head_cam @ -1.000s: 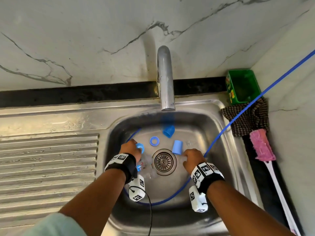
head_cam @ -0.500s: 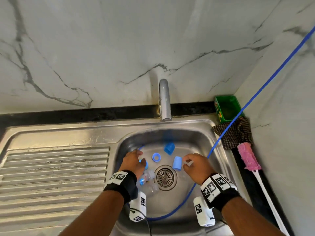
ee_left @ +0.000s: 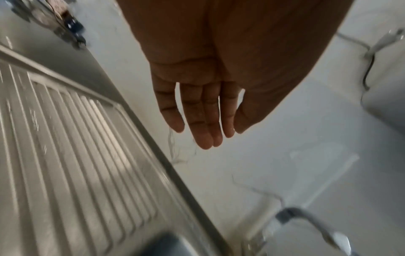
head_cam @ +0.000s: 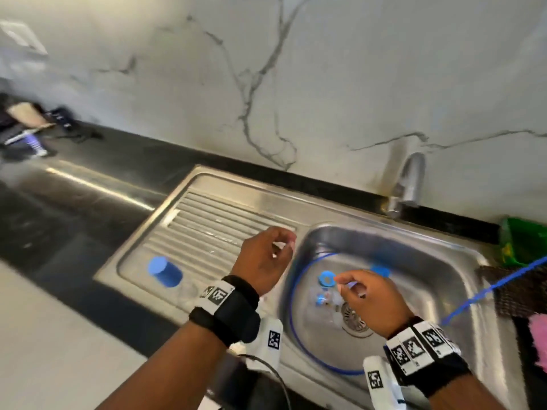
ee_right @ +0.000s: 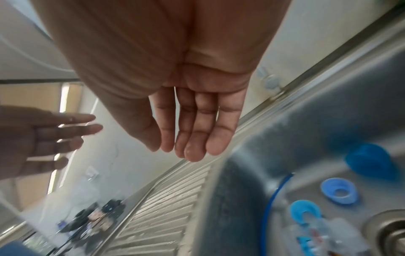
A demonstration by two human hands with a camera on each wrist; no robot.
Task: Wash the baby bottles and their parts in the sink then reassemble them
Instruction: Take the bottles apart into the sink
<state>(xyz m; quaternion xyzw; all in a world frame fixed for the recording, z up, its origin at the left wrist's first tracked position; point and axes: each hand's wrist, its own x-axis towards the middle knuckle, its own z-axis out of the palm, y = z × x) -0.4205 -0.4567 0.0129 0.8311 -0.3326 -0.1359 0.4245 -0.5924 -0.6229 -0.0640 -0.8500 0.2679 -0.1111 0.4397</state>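
Several bottle parts lie in the steel sink [head_cam: 461, 279]: a blue ring [head_cam: 326, 277] [ee_right: 339, 190], a blue cap [head_cam: 380, 270] [ee_right: 370, 161] and clear bottles [head_cam: 325, 298] [ee_right: 324, 232] next to the drain [head_cam: 355, 316]. Another blue cap [head_cam: 164, 275] stands on the drainboard's near left corner. My left hand [head_cam: 282, 247] [ee_left: 203, 131] hovers over the edge between drainboard and basin, fingers straight and empty. Above the basin, my right hand [head_cam: 344, 287] [ee_right: 186, 147] is also open and holds nothing.
A blue hose [head_cam: 296, 321] loops inside the basin and runs off to the right. The faucet [head_cam: 410, 182] stands at the back. A green box [head_cam: 524, 241], a checked cloth [head_cam: 515, 294] and a pink brush [head_cam: 538, 341] lie right of the sink. Dark clutter [head_cam: 32, 125] sits far left.
Both hands have lifted out of the basin, off the parts near the drain. The left hand moved left toward the drainboard. The head view swung left, showing the drainboard cap.
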